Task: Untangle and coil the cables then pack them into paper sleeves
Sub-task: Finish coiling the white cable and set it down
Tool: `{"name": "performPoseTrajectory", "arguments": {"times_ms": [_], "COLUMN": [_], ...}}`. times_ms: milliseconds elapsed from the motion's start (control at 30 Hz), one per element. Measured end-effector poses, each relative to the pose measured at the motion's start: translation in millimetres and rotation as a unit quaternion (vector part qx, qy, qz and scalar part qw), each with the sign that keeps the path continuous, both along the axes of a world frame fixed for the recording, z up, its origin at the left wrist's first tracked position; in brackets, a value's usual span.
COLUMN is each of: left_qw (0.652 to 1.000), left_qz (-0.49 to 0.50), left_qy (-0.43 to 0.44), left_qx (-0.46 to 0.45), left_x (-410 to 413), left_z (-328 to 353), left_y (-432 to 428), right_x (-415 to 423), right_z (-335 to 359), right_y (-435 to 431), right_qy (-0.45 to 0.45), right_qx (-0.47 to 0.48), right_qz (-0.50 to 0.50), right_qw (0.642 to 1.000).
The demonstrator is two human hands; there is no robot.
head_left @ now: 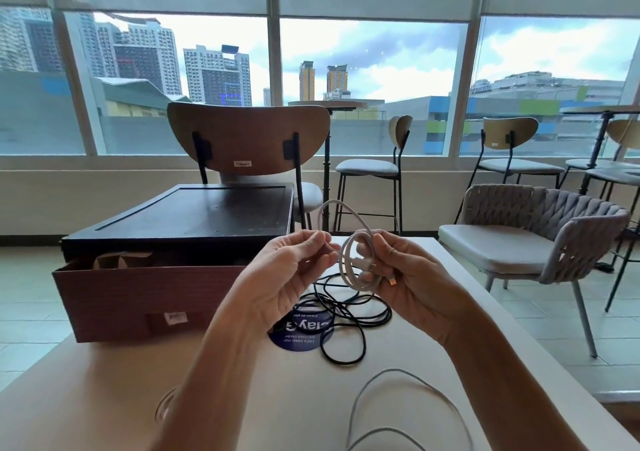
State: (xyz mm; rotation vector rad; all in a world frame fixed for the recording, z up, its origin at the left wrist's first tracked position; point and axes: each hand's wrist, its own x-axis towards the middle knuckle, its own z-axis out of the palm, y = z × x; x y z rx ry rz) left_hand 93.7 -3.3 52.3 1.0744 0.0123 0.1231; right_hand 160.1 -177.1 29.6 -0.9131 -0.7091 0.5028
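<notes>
Early days on this one, I'd say. The right hand [412, 277] grips a half-wound coil of the white cable [347, 267], and the left hand [291, 270] pinches its loose end just beside it, both up off the table. Right below the hands the black cable [341, 307] lies in a messy tangle, and nearer the wrists a pale cable [391, 370] lies loose. Nothing's packed yet; what look like the paper sleeves [121, 260] sit in the box [131, 298] out past the left hand.
</notes>
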Motion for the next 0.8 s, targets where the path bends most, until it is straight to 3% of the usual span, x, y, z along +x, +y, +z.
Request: {"name": "performPoseTrajectory", "arguments": {"times_ms": [233,533,800], "left_qw": [0.994,0.983,0.966], "left_qz": [-0.031,-0.083,0.026], "left_qy": [0.006,-0.040,-0.026], "left_qx": [0.105,0.161,0.255], "left_x": [6,4,12], "left_z": [-7,-9,-14], "left_y": [-14,-21,-18], "right_x": [2,1,0], "right_z": [-1,-2,-3], "right_y": [3,7,11], "right_qy": [0.016,-0.084,-0.231], "right_qx": [0.024,-0.070,-0.182], "right_qz": [-0.069,-0.223,-0.311], "right_qw": [0.997,0.969,0.904]}}
